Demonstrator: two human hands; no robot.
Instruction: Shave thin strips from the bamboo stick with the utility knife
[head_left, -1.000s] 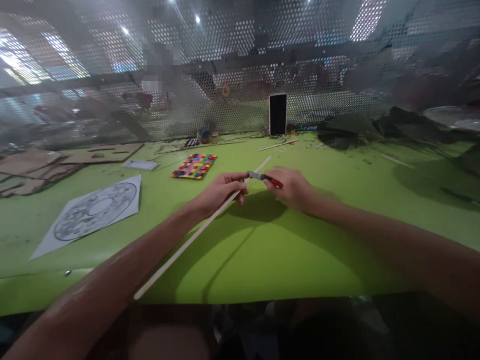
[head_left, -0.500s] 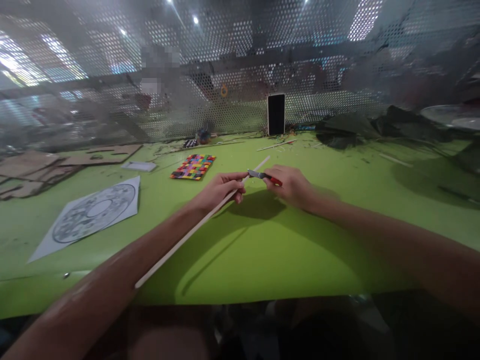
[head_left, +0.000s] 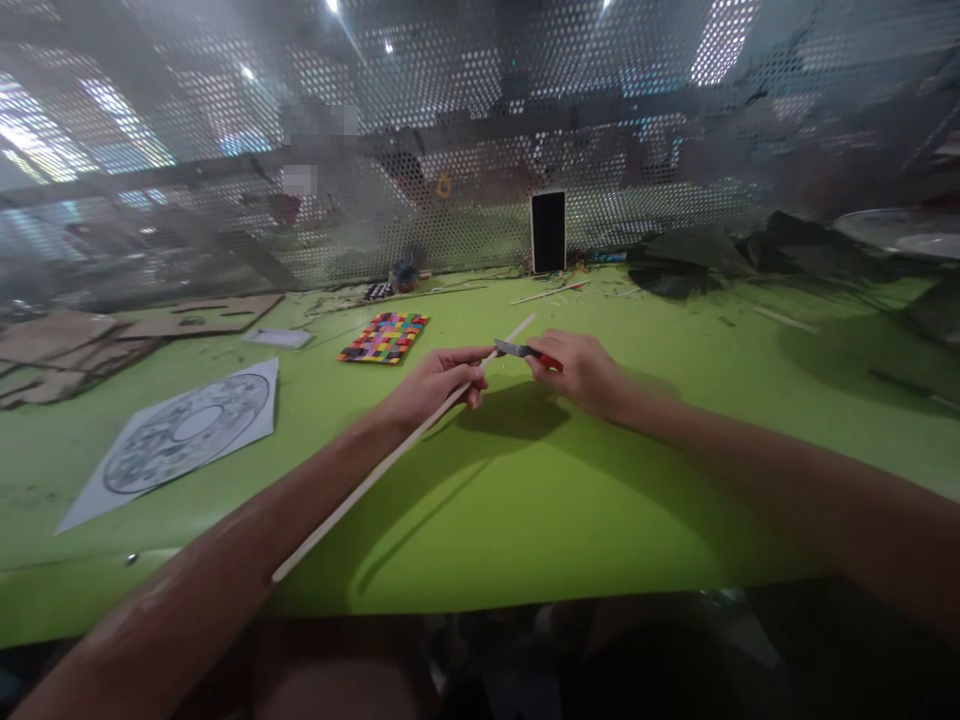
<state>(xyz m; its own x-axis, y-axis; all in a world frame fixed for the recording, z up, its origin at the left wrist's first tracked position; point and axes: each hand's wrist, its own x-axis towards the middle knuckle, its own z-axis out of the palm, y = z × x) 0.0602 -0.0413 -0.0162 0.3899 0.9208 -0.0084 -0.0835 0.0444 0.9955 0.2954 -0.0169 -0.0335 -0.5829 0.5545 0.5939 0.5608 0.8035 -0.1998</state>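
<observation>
My left hand (head_left: 442, 384) is closed around a long, pale, thin wooden stick (head_left: 375, 474), near its far end. The stick runs slantwise from above my left forearm to a tip beyond my fingers. In my right hand (head_left: 581, 368) is a small knife (head_left: 517, 349) with a grey blade and a red and black handle. Its blade lies against the stick just past my left fingertips; whether it has cut in cannot be made out. Both hands are above the green tabletop (head_left: 540, 520), casting shadows on it.
A colourful woven square (head_left: 385, 338) and a paper with a printed ring pattern (head_left: 187, 430) lie to the left, with cardboard pieces (head_left: 67, 340) beyond. A dark-screened phone (head_left: 548, 232) leans on a perforated metal screen (head_left: 480, 130). Dark leaf-like sheets (head_left: 690, 258) lie at the right.
The view has shifted very slightly. My hands, the stick and the knife keep almost the same positions relative to each other.
</observation>
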